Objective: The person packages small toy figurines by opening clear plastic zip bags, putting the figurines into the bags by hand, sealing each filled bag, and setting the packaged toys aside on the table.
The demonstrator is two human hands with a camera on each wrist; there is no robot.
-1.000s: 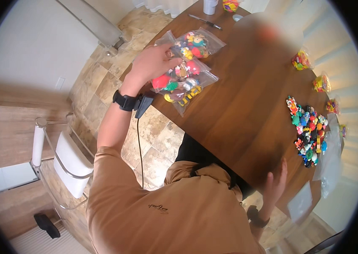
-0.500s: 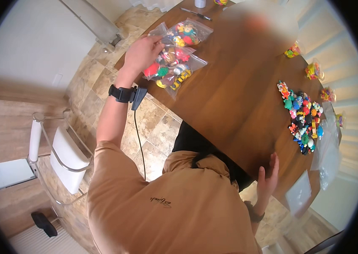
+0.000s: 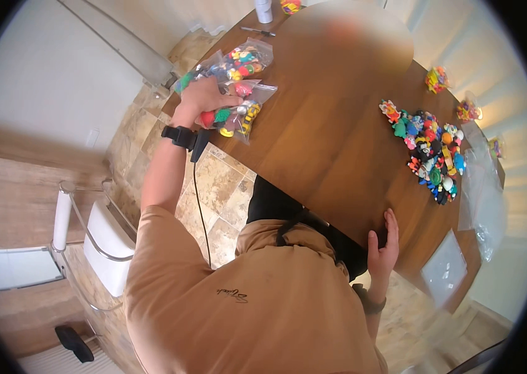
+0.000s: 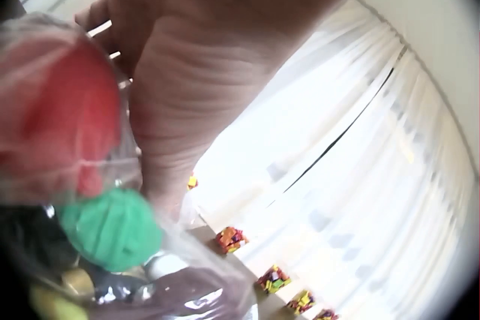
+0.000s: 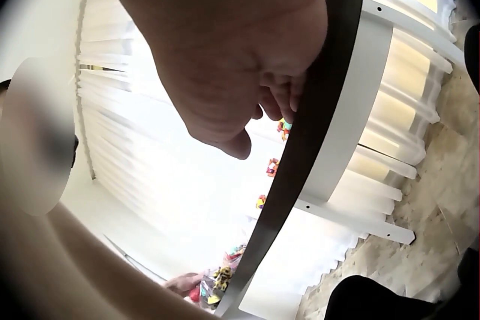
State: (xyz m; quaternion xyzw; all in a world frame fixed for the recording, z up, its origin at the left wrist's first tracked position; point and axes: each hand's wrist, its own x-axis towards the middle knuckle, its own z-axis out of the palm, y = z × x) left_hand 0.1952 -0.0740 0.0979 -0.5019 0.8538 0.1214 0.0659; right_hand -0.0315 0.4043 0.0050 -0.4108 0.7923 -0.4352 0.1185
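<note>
My left hand (image 3: 204, 96) rests over clear zip bags of small toy figures at the table's left edge, its thumb stretched across the lower bag (image 3: 232, 118). Its other fingertips are hidden, so I cannot tell whether they grip the plastic. An upper bag (image 3: 248, 61) lies just beyond the hand. In the left wrist view, a red figure (image 4: 64, 121) and a green one (image 4: 112, 228) show through plastic beside the thumb. My right hand (image 3: 383, 252) is at the table's near edge, fingers straight, thumb apart, holding nothing.
A loose heap of toy figures (image 3: 428, 149) lies on the right of the wooden table (image 3: 313, 143). Flat clear bags (image 3: 481, 199) and a white packet (image 3: 444, 268) are beside it. Small tubs of colourful pieces (image 3: 438, 80) line the far edge. A pen (image 3: 257, 31) and white cup (image 3: 264, 11) stand farther off.
My left hand has shifted from the upper edge of the lower bag further over it, and more toys show at its left. My right hand stays by the table edge. The head view has turned.
</note>
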